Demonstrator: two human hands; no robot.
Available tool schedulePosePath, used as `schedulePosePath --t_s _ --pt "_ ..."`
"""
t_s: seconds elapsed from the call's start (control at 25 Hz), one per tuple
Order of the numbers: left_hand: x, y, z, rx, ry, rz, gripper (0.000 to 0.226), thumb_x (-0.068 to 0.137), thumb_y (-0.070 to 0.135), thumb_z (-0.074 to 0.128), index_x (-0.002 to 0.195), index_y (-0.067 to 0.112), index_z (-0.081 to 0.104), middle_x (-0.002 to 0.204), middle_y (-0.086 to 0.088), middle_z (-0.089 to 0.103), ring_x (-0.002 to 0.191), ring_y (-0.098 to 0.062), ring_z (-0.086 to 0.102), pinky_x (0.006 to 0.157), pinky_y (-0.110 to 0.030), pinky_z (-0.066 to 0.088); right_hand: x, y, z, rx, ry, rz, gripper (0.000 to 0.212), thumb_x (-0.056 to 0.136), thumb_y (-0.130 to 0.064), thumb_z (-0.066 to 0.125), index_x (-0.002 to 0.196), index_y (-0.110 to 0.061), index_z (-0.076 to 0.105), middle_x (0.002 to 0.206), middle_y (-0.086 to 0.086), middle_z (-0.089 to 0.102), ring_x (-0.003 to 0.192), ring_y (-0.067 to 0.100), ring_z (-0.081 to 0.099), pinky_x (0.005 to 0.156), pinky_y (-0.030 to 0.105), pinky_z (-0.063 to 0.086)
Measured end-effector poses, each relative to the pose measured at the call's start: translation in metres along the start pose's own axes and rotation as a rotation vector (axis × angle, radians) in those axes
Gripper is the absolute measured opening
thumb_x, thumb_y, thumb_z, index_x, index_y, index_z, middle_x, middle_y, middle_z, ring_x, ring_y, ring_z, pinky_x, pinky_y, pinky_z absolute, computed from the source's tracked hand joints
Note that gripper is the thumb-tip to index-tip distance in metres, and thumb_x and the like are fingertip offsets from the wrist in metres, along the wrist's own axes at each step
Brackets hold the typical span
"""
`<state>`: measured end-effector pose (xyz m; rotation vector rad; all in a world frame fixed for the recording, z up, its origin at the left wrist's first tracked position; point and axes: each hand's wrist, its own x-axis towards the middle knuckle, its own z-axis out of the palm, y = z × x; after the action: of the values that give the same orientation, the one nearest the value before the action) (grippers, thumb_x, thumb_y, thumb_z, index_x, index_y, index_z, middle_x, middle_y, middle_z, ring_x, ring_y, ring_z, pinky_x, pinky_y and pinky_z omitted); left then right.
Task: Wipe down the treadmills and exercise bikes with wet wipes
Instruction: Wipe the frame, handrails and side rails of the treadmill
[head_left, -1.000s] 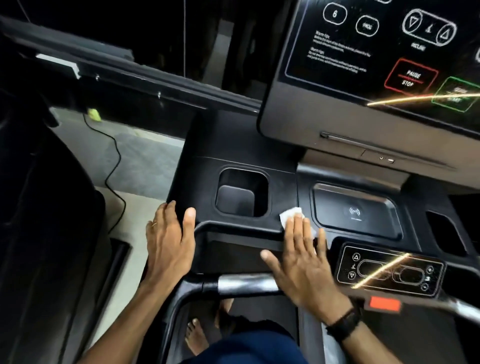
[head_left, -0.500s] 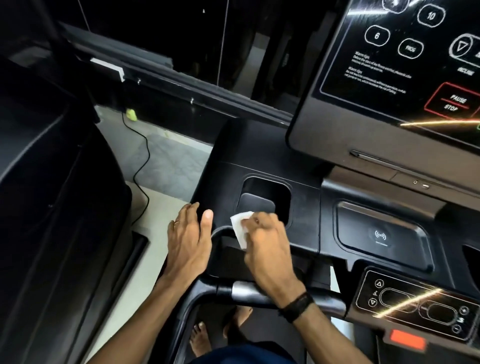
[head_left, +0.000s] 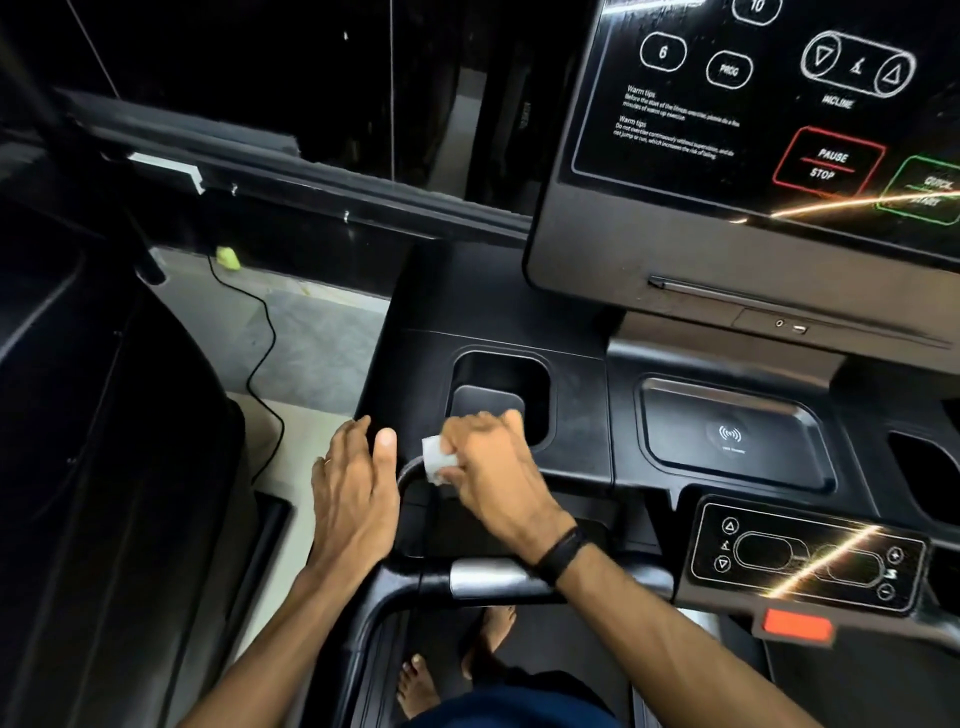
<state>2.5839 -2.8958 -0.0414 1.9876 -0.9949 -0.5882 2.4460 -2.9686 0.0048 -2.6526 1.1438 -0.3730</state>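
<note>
Right hand: my right hand was curled around the wet wipe, fingers and thumb bunching it so only a white corner stuck out on the left side of my fist.
Why that grip: I judged the balled-up hold let me press the wipe into the narrow edge of the treadmill console instead of just skimming flat over it.
Where the wipe was: pressed against the curved front lip of the console, just below the cup holder and just beside my left thumb.
Left hand: my left hand lay flat on the console's left corner, fingers straight and relaxed, gripping nothing.
Why it rested there: I took it as a brace, steadying me while the other hand scrubbed.
How the wipe looked: small, white, folded thick and crumpled; whether it had picked up any grime I could not tell.
Console surface: matte black, faintly dusty around the cup holder and the charging pad, which sat well to the right of the wipe.
Progress: as I judged it, the display panel, the handlebar and the handlebar keypad might still have needed a pass.
</note>
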Motion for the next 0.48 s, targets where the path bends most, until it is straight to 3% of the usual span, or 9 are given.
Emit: schedulePosePath --t_s 0.12,0.28,0.36,0.48 --pt "-0.002 0.002 -0.002 0.080 -0.011 0.055 0.085 0.088 0.064 0.011 0.144 0.009 0.043 0.151 -0.009 0.041 0.140 -0.025 0.035 0.120 -0.048 0.019 -0.031 0.020 -0.013 0.003 0.054 0.147 0.038 0.060 0.000 0.076 0.078 -0.022 0.050 0.070 -0.007 0.058 0.072 0.023 0.058 0.070 0.036 0.023" --pt "-0.001 0.004 0.002 0.175 -0.015 0.150 0.082 0.091 0.061 0.015 0.142 0.005 0.045 0.152 -0.015 0.038 0.141 -0.029 0.033 0.120 -0.052 0.018 -0.076 0.072 -0.042 0.009 0.131 0.339 0.051 0.055 0.007 0.076 0.075 -0.027 0.045 0.065 -0.013 0.051 0.063 0.023 0.058 0.067 0.038 0.038" --pt "0.005 0.007 0.005 0.193 -0.025 0.175 0.082 0.091 0.062 0.014 0.143 0.005 0.044 0.152 -0.016 0.037 0.142 -0.029 0.033 0.120 -0.052 0.017 -0.079 0.075 -0.049 -0.070 0.125 0.440 0.050 0.054 0.010 0.076 0.075 -0.023 0.046 0.067 -0.003 0.056 0.066 0.030 0.060 0.066 0.035 0.034" --pt "0.021 0.016 0.008 0.162 -0.012 0.195 0.083 0.092 0.063 0.013 0.144 0.006 0.043 0.152 -0.015 0.038 0.142 -0.029 0.034 0.120 -0.053 0.016 -0.073 0.045 -0.036 -0.182 0.158 0.471 0.043 0.051 0.011 0.072 0.085 -0.011 0.056 0.084 0.011 0.058 0.075 0.034 0.055 0.066 0.040 0.042"
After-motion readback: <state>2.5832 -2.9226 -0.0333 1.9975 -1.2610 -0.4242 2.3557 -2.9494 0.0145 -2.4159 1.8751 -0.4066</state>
